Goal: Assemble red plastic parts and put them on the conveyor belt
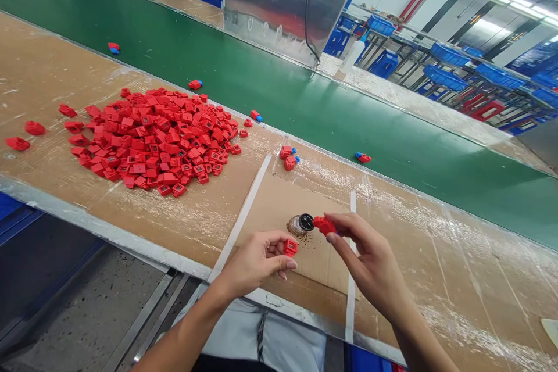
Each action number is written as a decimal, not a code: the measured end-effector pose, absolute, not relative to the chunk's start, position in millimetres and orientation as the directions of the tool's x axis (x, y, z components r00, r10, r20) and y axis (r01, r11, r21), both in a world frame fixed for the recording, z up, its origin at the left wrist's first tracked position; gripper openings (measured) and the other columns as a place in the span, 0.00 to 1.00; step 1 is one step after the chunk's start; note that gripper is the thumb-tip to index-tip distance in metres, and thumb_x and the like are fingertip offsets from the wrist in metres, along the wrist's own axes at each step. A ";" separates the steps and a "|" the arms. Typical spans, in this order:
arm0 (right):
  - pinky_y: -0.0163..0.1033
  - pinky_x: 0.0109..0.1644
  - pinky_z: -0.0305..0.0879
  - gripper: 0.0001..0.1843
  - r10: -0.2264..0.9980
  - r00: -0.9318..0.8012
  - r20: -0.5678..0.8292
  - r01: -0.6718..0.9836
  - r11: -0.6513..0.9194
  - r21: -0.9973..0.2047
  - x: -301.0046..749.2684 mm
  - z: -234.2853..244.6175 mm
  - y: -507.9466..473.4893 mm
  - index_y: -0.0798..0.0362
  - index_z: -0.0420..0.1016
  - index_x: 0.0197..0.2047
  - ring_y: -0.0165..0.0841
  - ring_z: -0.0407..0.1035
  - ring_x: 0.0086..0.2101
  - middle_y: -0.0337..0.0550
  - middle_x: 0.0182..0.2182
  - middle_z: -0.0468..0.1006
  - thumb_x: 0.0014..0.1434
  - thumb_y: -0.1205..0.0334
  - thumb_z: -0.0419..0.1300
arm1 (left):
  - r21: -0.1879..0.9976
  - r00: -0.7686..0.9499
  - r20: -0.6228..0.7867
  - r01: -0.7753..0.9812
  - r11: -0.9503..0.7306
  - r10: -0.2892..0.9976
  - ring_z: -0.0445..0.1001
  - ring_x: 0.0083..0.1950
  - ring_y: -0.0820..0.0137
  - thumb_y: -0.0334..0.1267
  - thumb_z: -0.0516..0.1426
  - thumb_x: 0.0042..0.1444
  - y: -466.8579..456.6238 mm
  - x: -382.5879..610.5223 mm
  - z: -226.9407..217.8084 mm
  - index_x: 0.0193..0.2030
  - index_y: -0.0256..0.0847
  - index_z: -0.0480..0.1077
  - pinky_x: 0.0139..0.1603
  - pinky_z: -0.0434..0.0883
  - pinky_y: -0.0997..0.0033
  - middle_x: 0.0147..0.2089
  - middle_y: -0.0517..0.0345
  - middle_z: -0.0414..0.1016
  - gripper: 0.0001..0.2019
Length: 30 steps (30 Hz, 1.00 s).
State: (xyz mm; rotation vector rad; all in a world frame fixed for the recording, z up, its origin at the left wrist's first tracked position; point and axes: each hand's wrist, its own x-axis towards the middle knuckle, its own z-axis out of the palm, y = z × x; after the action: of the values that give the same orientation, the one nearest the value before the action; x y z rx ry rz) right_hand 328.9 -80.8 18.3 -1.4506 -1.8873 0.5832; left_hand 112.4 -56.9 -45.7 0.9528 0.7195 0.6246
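Observation:
Between thumb and fingers, my left hand (257,261) pinches a small red plastic block (290,247) with a square opening facing up. My right hand (366,244) is closed on another red plastic piece (325,225); its tip is at the rim of a small jar with a black top (306,221). Whether the piece touches the jar I cannot tell. Dark specks lie on the cardboard around the jar. Left of my hands spreads a big heap of red blocks (161,139). Two red pieces with blue ends (289,161) lie beyond the jar.
A green conveyor belt (279,99) runs along the far side, carrying several red-and-blue pieces (363,157). Cardboard covers the bench, with white tape strips (244,209) across it. A metal housing (270,6) stands over the belt. A white bottle (354,53) is behind it.

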 end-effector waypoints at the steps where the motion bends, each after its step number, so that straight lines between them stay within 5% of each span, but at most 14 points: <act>1: 0.41 0.45 0.69 0.12 0.966 -0.135 0.220 0.624 0.256 -0.738 327.4 17.3 -84.3 0.46 0.71 0.55 0.36 0.71 0.44 0.44 0.45 0.76 0.69 0.60 0.57 | 0.878 0.622 -0.261 -0.164 0.449 0.738 0.68 0.28 0.76 0.37 0.65 0.51 -57.5 112.7 -45.8 0.42 0.36 0.73 0.30 0.73 0.75 0.30 0.64 0.66 0.13; 14: 0.38 0.48 0.68 0.11 0.955 -0.256 0.149 0.570 0.273 -0.775 308.6 5.5 -105.1 0.47 0.72 0.53 0.34 0.71 0.44 0.44 0.45 0.75 0.69 0.65 0.56 | 0.944 0.698 -0.215 -0.031 0.329 0.683 0.69 0.29 0.73 0.41 0.61 0.57 -58.2 107.5 -41.4 0.47 0.37 0.74 0.33 0.68 0.73 0.30 0.62 0.70 0.13; 30: 0.36 0.42 0.67 0.13 0.944 -0.311 0.112 0.606 0.288 -0.742 297.3 -4.7 -114.5 0.48 0.73 0.52 0.33 0.69 0.39 0.44 0.39 0.71 0.70 0.69 0.51 | 0.965 0.716 -0.248 0.121 0.235 0.652 0.71 0.27 0.72 0.38 0.55 0.60 -59.1 100.1 -36.3 0.37 0.38 0.70 0.27 0.68 0.76 0.27 0.62 0.69 0.06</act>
State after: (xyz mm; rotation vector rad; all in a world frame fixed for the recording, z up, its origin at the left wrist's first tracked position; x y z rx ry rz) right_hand 297.3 -114.5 -4.7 -1.3815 -2.0145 0.8065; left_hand 100.1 -59.1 -36.3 1.3072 0.7254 0.4120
